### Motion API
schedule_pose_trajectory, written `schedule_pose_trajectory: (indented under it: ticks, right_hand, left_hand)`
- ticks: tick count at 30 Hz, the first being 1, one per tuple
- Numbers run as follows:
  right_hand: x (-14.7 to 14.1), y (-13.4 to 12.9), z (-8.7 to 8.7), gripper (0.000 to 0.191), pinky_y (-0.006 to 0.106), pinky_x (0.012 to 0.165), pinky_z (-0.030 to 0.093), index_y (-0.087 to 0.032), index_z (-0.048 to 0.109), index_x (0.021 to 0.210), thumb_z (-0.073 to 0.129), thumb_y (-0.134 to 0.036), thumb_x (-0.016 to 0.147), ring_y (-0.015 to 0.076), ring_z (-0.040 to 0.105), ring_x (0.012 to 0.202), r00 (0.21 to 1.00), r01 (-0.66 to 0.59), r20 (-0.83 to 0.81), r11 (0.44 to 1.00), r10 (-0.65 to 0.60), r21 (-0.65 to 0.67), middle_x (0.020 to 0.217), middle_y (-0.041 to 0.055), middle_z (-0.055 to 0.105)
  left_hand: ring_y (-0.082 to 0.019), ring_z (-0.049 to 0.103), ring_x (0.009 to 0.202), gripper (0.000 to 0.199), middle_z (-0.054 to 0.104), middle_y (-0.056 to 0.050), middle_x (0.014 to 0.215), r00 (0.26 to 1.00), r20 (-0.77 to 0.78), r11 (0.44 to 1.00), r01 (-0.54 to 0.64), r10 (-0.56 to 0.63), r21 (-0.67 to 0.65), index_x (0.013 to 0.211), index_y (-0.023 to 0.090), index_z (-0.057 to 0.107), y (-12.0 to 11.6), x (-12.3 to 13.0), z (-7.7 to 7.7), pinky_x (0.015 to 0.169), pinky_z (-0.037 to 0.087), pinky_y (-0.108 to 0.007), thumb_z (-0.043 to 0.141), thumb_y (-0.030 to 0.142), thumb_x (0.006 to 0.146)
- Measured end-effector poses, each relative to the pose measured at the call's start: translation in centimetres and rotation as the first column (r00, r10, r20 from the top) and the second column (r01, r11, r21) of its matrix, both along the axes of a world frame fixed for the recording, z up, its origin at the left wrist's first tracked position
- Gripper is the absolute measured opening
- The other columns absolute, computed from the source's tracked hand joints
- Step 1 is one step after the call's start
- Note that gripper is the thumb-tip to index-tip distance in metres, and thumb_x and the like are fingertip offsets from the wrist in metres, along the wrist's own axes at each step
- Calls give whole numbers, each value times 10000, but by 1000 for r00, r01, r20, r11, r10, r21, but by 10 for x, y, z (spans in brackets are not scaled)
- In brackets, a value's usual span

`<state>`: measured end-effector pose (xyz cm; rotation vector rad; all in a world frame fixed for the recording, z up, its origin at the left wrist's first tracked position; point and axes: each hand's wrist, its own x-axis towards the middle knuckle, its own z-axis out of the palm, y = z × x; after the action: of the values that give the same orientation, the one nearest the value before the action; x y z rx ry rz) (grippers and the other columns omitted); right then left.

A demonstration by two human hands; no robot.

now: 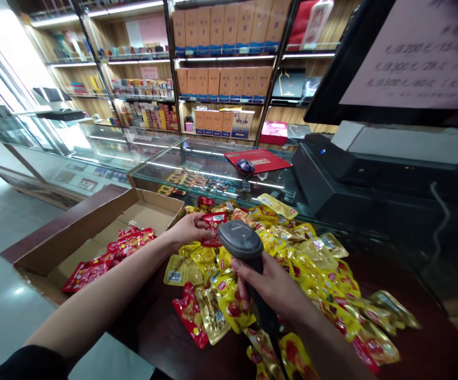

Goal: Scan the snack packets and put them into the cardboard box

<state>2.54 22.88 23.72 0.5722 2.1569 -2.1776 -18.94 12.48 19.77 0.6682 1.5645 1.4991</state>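
My left hand (188,230) is closed on a red snack packet (214,228), whose white barcode label faces up. Close to its right, my right hand (266,282) grips the handle of a black barcode scanner (241,238), with the scanner's head turned toward that packet. Beneath both hands spreads a heap of yellow and gold snack packets (316,285), a few red ones mixed in. One red packet (192,316) lies at the heap's near left edge. Several more red packets (130,241) rest inside an open cardboard box (74,240) on the left.
A glass display counter (153,169) runs behind the heap, with a red mat (268,158) and a computer mouse (245,167) on it. At the right stands a black point-of-sale terminal (332,184). Shelves of boxed goods (229,84) line the back wall.
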Motion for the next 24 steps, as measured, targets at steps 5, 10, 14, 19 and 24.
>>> schedule_pose_trajectory:
  ticks: [5, 10, 14, 19, 24]
  right_hand:
    - [4, -3, 6, 442, 226, 441, 454, -199, 496, 906, 648, -602, 806, 128, 592, 421, 1000, -28, 2, 1000, 28, 5, 519, -50, 609]
    - [7, -12, 7, 462, 232, 443, 458, -196, 494, 923, 635, -619, 800, 127, 589, 425, 1000, -17, -4, 1000, 17, 17, 531, -55, 606]
    - [4, -19, 11, 456, 244, 449, 477, -201, 482, 894, 638, -616, 786, 127, 588, 419, 1000, 6, 0, 1000, -6, 20, 541, -58, 607]
    - [-1, -22, 16, 470, 235, 436, 466, -197, 487, 859, 637, -635, 775, 131, 603, 420, 999, -15, -28, 997, 17, 69, 540, -50, 610]
    - [-1, -17, 16, 467, 245, 455, 475, -194, 507, 864, 632, -638, 789, 135, 608, 426, 999, -9, -32, 998, 11, 56, 540, -45, 616]
  left_hand:
    - [-177, 709, 739, 529, 749, -74, 881, 990, -40, 988, -132, 135, 78, 991, 127, 644, -12, -13, 31, 692, 552, -281, 901, 267, 550]
    - [-194, 709, 775, 563, 747, -78, 908, 944, -133, 953, -293, 301, 79, 1002, 134, 660, -58, -44, 52, 727, 557, -316, 909, 310, 528]
    - [-209, 703, 772, 589, 752, -101, 893, 861, -265, 897, -439, 434, 43, 981, 129, 662, -107, -66, 61, 697, 538, -315, 908, 375, 505]
    - [-203, 697, 840, 560, 747, -112, 952, 828, -311, 873, -488, 467, 13, 984, 145, 691, -124, -73, 57, 657, 528, -266, 892, 403, 530]
    - [-174, 691, 754, 468, 736, -94, 884, 887, -260, 922, -385, 381, 35, 927, 134, 700, -70, -66, 40, 599, 549, -251, 889, 355, 561]
